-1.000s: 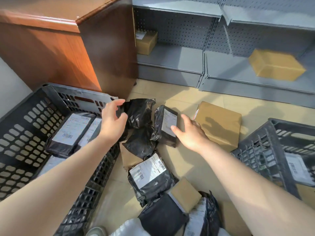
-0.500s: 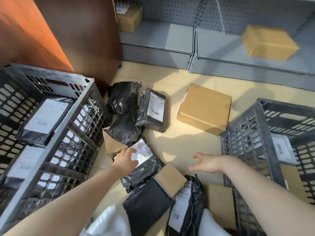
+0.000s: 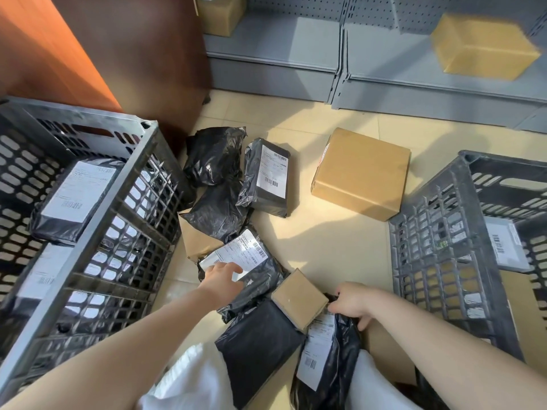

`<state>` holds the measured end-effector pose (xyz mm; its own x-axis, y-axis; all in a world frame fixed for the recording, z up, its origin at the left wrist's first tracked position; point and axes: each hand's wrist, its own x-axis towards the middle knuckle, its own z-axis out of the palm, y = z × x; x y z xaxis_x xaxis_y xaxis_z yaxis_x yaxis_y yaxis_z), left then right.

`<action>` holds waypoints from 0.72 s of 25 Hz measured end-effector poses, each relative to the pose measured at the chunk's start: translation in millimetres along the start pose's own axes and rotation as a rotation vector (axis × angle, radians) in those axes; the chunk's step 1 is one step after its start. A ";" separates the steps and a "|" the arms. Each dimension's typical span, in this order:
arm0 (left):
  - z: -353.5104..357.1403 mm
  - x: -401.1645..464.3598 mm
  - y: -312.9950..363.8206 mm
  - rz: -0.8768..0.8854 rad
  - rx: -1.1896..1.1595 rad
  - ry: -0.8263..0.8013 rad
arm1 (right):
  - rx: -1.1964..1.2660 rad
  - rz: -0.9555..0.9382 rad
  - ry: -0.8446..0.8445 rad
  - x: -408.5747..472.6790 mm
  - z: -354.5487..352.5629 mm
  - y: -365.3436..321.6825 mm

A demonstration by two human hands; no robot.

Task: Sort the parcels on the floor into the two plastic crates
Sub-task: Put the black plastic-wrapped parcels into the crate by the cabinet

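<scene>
Several parcels lie on the tiled floor between two dark plastic crates. My left hand (image 3: 221,276) rests with spread fingers on a black labelled bag (image 3: 251,261) in the middle of the pile. My right hand (image 3: 352,301) pinches the top edge of another black labelled bag (image 3: 328,350) near my knees, beside a small brown box (image 3: 299,297). The left crate (image 3: 124,184) holds black labelled bags. The right crate (image 3: 438,241) holds a labelled parcel and brown cardboard. A large brown box (image 3: 361,173) lies between the crates, farther off.
More black bags (image 3: 216,155) and a brown envelope (image 3: 195,241) sit by the left crate. A flat black parcel (image 3: 257,347) lies by my white-clad knees. A wooden cabinet (image 3: 124,48) stands behind the left crate. Grey shelving (image 3: 384,69) with cardboard boxes lines the back.
My left hand came back from the left crate's rim down to the labelled bag in the pile. My right hand drew back from the far bag and closed on the near bag's edge.
</scene>
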<state>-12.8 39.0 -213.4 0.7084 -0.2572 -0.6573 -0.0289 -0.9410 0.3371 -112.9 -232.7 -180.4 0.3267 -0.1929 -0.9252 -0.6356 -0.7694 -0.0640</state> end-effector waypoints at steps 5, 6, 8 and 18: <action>0.4 -1.4 11.0 0.025 -0.024 -0.014 | -0.164 0.081 -0.010 3.6 5.2 -1.8; -0.2 -2.3 11.8 0.024 -0.028 -0.016 | -0.146 0.083 -0.018 2.3 4.9 0.0; -1.5 -3.1 11.9 0.022 -0.032 -0.018 | -0.117 0.060 -0.007 2.0 2.6 4.8; -9.2 -11.1 22.2 0.005 -0.272 -0.011 | 0.358 0.116 0.048 -8.2 -26.3 12.6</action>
<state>-14.8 23.0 -192.5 0.7009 -0.2659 -0.6618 0.1587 -0.8465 0.5082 -105.2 -256.9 -163.7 0.2655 -0.3014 -0.9158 -0.8717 -0.4809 -0.0945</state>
